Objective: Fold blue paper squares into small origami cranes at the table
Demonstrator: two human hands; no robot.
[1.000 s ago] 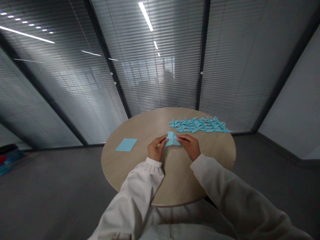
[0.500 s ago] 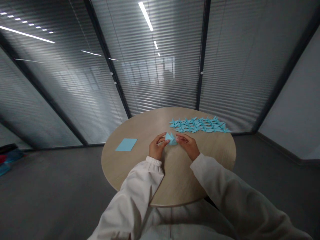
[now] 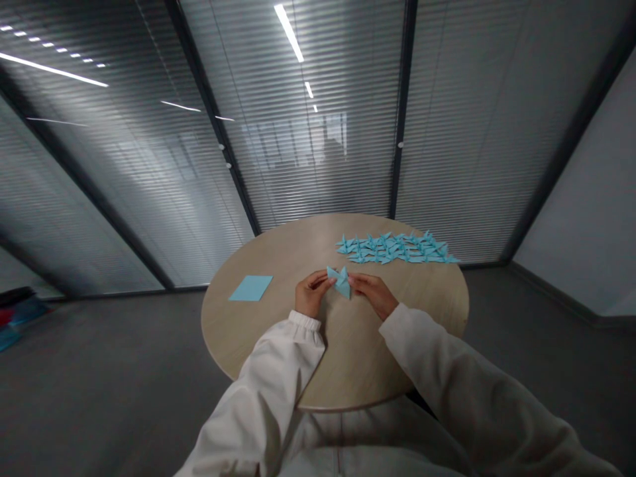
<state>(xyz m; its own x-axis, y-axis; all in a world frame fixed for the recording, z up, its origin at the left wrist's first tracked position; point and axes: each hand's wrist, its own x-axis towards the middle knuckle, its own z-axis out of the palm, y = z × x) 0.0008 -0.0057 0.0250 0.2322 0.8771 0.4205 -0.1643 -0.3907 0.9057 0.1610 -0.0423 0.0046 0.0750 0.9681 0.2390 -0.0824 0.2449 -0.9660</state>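
Between my hands is a light-blue piece of folded origami paper (image 3: 342,283), with pointed corners at its top and a narrow tip hanging down. My left hand (image 3: 312,291) pinches its left corner between thumb and fingers. On the other side my right hand (image 3: 372,291) is closed on the right edge, fingertips pressed together. Both hands are held over the middle of the round table. Some fingers are hidden behind the paper and the thumbs.
The round wooden table (image 3: 348,371) fills the centre. Several folded blue paper cranes (image 3: 397,249) lie in rows at its back right. Flat blue paper (image 3: 251,288) lies at the left. Glass walls with blinds (image 3: 318,179) stand close behind.
The folded paper has turned and opened out a little, its tip now pointing down. My fingers have shifted their grip on its two sides. The cranes and flat paper have stayed put.
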